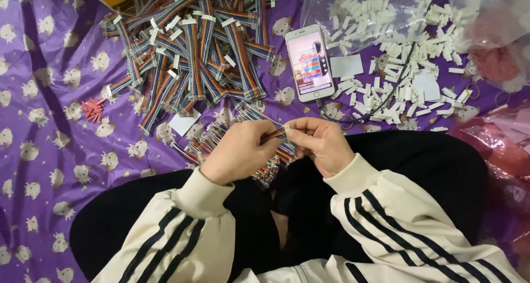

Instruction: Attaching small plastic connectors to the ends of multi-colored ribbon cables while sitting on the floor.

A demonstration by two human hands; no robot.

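Both grips, left hand and right hand, pinch one ribbon cable below clear bag of white connectors

Your left hand and right hand meet at centre above your crossed legs, fingertips pinched together and nearly touching, both wrists bent inward, forearms in cream sleeves with black stripes angling up from below.
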